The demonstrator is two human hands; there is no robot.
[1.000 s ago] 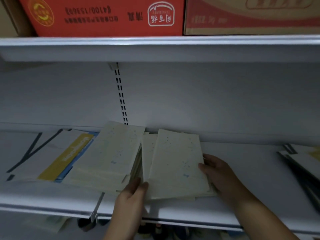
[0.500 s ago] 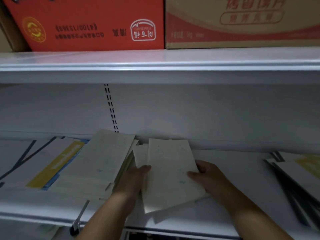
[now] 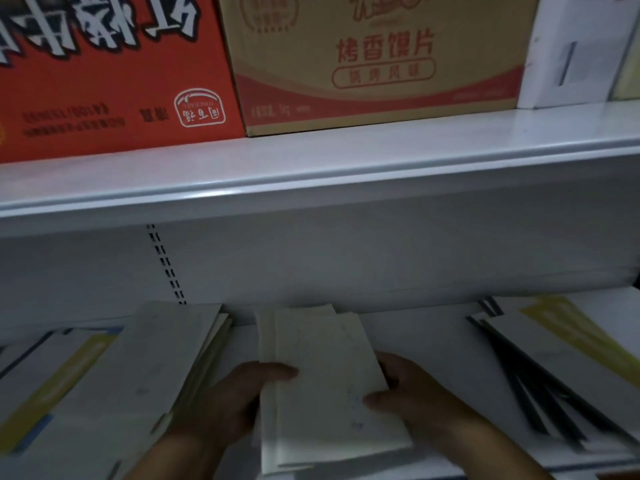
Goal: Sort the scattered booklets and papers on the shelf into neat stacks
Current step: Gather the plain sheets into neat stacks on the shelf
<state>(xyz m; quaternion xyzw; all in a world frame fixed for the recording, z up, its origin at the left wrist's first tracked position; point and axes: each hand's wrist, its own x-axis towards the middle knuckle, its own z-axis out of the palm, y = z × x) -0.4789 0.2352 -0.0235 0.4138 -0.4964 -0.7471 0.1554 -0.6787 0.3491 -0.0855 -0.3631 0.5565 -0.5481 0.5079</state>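
Lying between the two hands, a pale cream stack of paper booklets (image 3: 325,382) is held at the front part of the white metal lower shelf (image 3: 426,344), its long side running away from the person. The left hand (image 3: 228,400) is closed on the stack's left edge: the thumb is laid across the top cover, while the fingers are hidden by the paper. The right hand (image 3: 412,400) is closed on the right edge, with the thumb pressed onto the top cover and the fingers curled round the side. The stack is thus pinched from both sides, and its sheets are seen slightly fanned at the near and far ends. Whether its underside touches the shelf cannot be told.

Just left of the left hand, a second cream pile of booklets (image 3: 166,358) is laid at a slant, partly over white sheets with a yellow and blue band (image 3: 59,386). Well to the right of the right hand, a slanted pile of white folders with dark edges and a yellow stripe (image 3: 554,368) is spread out. Behind the grip, a slotted upright strip (image 3: 166,265) is set in the grey back wall. Above the grip, on the white upper shelf (image 3: 346,157), a red carton with white lettering (image 3: 104,74) is stood against a tan cardboard carton with red characters (image 3: 374,64), and a white box (image 3: 571,53) is placed further right.
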